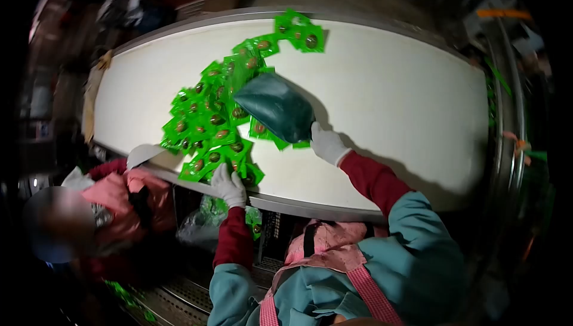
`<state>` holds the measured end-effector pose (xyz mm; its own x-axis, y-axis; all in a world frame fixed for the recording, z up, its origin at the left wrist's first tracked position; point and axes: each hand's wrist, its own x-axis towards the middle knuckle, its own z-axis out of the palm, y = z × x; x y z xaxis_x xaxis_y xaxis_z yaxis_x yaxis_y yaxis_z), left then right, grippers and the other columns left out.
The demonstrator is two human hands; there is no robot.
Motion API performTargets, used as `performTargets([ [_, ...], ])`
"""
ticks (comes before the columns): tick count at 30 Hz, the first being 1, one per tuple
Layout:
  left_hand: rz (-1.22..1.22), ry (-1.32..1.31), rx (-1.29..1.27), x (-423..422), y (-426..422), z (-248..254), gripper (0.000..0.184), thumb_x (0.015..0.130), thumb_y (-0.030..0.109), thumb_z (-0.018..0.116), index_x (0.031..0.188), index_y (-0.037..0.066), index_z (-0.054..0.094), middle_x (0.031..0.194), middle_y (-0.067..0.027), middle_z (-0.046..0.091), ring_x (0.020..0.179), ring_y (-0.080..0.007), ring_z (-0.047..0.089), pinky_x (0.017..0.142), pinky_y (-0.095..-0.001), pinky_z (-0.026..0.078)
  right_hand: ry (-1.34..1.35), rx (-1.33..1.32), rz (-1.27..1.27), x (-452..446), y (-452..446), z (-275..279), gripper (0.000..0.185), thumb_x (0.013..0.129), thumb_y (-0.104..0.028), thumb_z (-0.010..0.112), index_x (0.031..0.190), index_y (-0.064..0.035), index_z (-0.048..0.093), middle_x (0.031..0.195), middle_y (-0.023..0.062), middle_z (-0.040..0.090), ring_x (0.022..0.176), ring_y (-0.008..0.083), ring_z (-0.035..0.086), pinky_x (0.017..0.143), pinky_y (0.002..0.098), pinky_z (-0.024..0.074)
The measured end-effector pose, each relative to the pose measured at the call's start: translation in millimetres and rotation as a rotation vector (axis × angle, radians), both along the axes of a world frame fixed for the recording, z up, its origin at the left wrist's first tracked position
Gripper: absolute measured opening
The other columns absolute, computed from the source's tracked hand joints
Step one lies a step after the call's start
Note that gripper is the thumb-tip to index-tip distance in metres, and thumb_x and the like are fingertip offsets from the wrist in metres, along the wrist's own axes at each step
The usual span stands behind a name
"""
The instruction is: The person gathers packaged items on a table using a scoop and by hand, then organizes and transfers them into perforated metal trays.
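My right hand [328, 145], in a white glove, is closed around the handle end of a dark green scoop [277, 106]. The scoop lies over part of a spread of bright green packets [206, 117], each with a small brown item showing in it, and hides some of them. At the near edge of the white table [382, 99], my gloved left hand [229, 186] rests against the closest packets with its fingers stretched out. Whether it presses on any packet cannot be made out.
A co-worker in a pink apron [128, 201] is at the left, beside a pale rounded object [146, 155] at the table edge. A clear plastic bag [200, 227] with green packets hangs below the near edge. Metal rails [518, 105] run along the right.
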<state>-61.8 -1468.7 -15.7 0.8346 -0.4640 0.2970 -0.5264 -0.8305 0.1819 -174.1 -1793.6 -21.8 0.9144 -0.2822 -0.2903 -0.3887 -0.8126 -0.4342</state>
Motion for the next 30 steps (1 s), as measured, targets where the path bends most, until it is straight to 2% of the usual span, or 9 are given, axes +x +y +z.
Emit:
performTargets([
  [3, 0.031, -0.019, -0.019, 1.2, 5.1, -8.4, 0.044, 0.087, 0.027, 0.055, 0.123, 0.003, 0.053, 0.123, -0.0172, 0.054, 0.115, -0.0355, 0.047, 0.1, -0.0484, 0.032, -0.105, 0.29, -0.065, 3.7, -9.2, 18.4, 0.035, 0.094, -0.033, 0.051, 0.096, 0.0015, 0.058, 0.076, 0.0231, 0.065, 0.067, 0.0407, 0.064, 0.055, 0.0505, 0.0483],
  [6, 0.08, -0.038, -0.007, -1.5, 2.8, -5.4, 0.045, 0.085, 0.028, 0.057, 0.122, 0.004, 0.054, 0.121, -0.0145, 0.054, 0.112, -0.0335, 0.048, 0.099, -0.0476, 0.033, -0.281, 0.309, -0.363, -19.9, -69.2, 21.4, 0.054, 0.092, -0.043, 0.057, 0.064, 0.0032, 0.057, 0.054, 0.0236, 0.054, 0.049, 0.0347, 0.056, 0.047, 0.0479, 0.0382],
  [8, 0.084, -0.024, -0.033, -2.7, 0.8, -0.7, 0.043, 0.085, 0.024, 0.057, 0.123, 0.004, 0.052, 0.123, -0.0142, 0.053, 0.114, -0.0339, 0.048, 0.1, -0.0476, 0.033, -0.32, -0.049, -0.42, -43.2, -151.2, -14.8, 0.048, 0.095, -0.04, 0.053, 0.069, 0.0011, 0.054, 0.058, 0.0217, 0.057, 0.05, 0.037, 0.058, 0.043, 0.0448, 0.0411],
  [12, 0.106, -0.013, -0.077, -3.5, -0.9, 4.3, 0.042, 0.085, 0.022, 0.057, 0.124, 0.005, 0.051, 0.124, -0.0137, 0.053, 0.116, -0.0336, 0.047, 0.101, -0.0471, 0.033, -0.645, -0.066, -0.385, -33.1, -267.2, -21.8, 0.039, 0.094, -0.039, 0.053, 0.085, -0.0011, 0.052, 0.053, 0.0127, 0.052, 0.04, 0.0293, 0.05, 0.036, 0.0389, 0.0352],
  [15, 0.109, -0.005, -0.094, -2.7, -0.5, 4.3, 0.042, 0.085, 0.021, 0.058, 0.124, 0.005, 0.051, 0.124, -0.0131, 0.053, 0.116, -0.0332, 0.047, 0.101, -0.0467, 0.032, -0.069, 0.609, -0.571, 35.1, -255.4, 37.0, 0.032, 0.09, -0.037, 0.056, 0.095, -0.0078, 0.046, 0.051, -0.0024, 0.036, 0.031, 0.0101, 0.031, 0.03, 0.03, 0.024],
  [17, 0.123, -0.009, -0.082, -3.0, -0.5, 5.1, 0.043, 0.085, 0.021, 0.058, 0.123, 0.005, 0.051, 0.123, -0.0135, 0.053, 0.115, -0.033, 0.048, 0.1, -0.0468, 0.033, -0.189, 0.396, -0.388, 98.9, -262.4, -14.1, 0.034, 0.088, -0.04, 0.057, 0.093, -0.0063, 0.054, 0.055, -0.0001, 0.042, 0.038, 0.0129, 0.036, 0.036, 0.0322, 0.0282],
  [19, 0.105, -0.013, -0.1, -1.7, -0.1, 5.1, 0.043, 0.085, 0.02, 0.057, 0.123, 0.004, 0.051, 0.123, -0.0141, 0.053, 0.114, -0.033, 0.048, 0.099, -0.047, 0.034, -0.021, 0.494, -0.31, 156.3, -215.2, 34.5, 0.037, 0.087, -0.041, 0.058, 0.09, -0.0044, 0.055, 0.059, 0.0015, 0.045, 0.041, 0.0134, 0.038, 0.039, 0.0334, 0.0309],
  [27, 0.142, 0.005, -0.135, -0.8, 4.1, 2.1, 0.049, 0.082, 0.023, 0.061, 0.126, 0.003, 0.049, 0.127, -0.0141, 0.051, 0.117, -0.0342, 0.046, 0.1, -0.047, 0.033, 0.107, 0.527, 0.052, 254.2, -62.4, 19.0, 0.039, 0.089, -0.039, 0.057, 0.076, -0.0035, 0.051, 0.053, 0.0025, 0.049, 0.039, 0.0144, 0.043, 0.039, 0.0333, 0.0359],
  [30, 0.174, 0.007, -0.135, -1.3, 6.2, -1.1, 0.053, 0.082, 0.025, 0.063, 0.127, 0.002, 0.048, 0.13, -0.0167, 0.048, 0.12, -0.0369, 0.043, 0.103, -0.0487, 0.031, -0.09, 0.324, 0.258, 233.5, -29.2, 5.5, 0.048, 0.088, -0.038, 0.054, 0.094, 0.0086, 0.059, 0.08, 0.026, 0.065, 0.072, 0.0388, 0.064, 0.07, 0.0425, 0.0499],
])
